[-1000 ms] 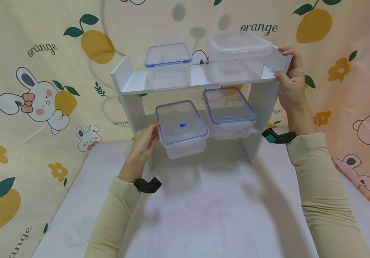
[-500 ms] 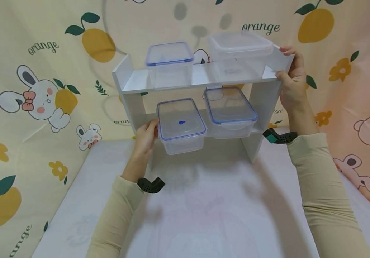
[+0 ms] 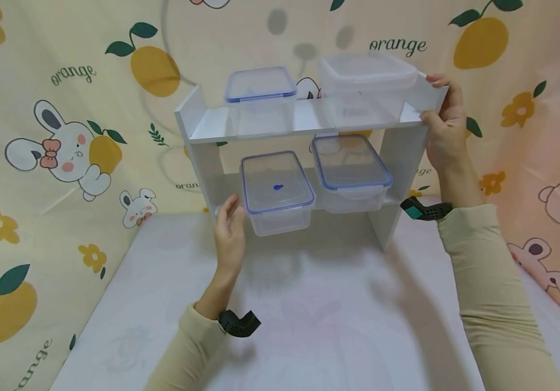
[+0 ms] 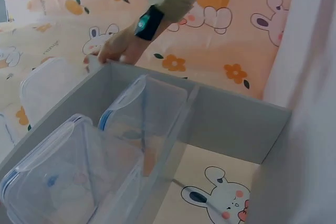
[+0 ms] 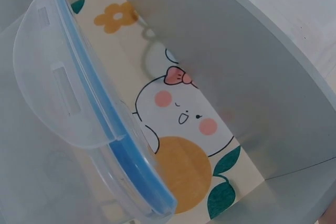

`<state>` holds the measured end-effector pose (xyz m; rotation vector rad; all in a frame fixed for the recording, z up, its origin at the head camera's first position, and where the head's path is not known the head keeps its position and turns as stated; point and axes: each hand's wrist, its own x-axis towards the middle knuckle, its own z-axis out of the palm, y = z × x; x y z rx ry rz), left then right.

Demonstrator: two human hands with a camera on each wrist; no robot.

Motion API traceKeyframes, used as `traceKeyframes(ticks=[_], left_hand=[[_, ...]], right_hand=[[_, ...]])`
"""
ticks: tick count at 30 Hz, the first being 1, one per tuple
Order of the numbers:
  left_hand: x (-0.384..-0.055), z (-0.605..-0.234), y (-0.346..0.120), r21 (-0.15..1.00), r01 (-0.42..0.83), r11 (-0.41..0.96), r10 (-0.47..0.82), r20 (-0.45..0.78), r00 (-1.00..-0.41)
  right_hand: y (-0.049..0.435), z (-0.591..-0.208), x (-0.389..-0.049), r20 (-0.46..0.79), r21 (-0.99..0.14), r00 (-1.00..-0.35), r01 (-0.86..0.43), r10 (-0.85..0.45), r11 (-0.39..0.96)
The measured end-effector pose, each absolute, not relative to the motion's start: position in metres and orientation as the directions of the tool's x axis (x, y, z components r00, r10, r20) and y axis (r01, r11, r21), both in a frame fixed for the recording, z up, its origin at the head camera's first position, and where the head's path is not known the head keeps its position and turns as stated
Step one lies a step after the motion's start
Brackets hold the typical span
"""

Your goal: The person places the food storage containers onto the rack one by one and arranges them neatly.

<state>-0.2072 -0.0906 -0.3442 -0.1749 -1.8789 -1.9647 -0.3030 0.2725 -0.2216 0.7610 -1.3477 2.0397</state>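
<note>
A white two-tier shelf rack [image 3: 209,157] stands against the patterned backdrop. On its lower tier, at left, sits a clear food container [image 3: 280,187] with a blue-edged lid and a small blue mark; its front juts past the shelf. My left hand [image 3: 230,236] is just left of that container, fingers loosely raised and holding nothing. A second blue-edged container [image 3: 353,163] is beside it on the same tier. High on the rack's right end panel, my right hand [image 3: 446,127] grips the side, thumb at the shelf's front edge. In the left wrist view, the right hand [image 4: 118,48] shows beyond the containers.
The upper tier carries a blue-edged container [image 3: 260,100] at left and a larger clear-lidded container [image 3: 365,89] at right. A white surface [image 3: 309,315] lies in front of the rack. Behind hangs a cloth backdrop [image 3: 241,32] with rabbits and oranges.
The lower-left container shifted slightly back onto its tier. My left hand then let go of its side and drew down and toward me. My right hand has kept its grip.
</note>
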Motion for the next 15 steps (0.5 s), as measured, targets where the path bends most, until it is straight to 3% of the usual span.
traceKeyframes(ticks=[5, 15], left_hand=[[-0.2, -0.352, -0.086, 0.87, 0.492, 0.036, -0.203, 0.488, -0.849], [-0.2, -0.357, -0.073, 0.684, 0.671, 0.287, -0.198, 0.728, -0.657]], right_hand=[[0.272, -0.222, -0.304, 0.738, -0.589, -0.656, -0.74, 0.158, -0.324], [0.271, -0.224, -0.306, 0.771, -0.555, -0.618, -0.771, 0.156, -0.311]])
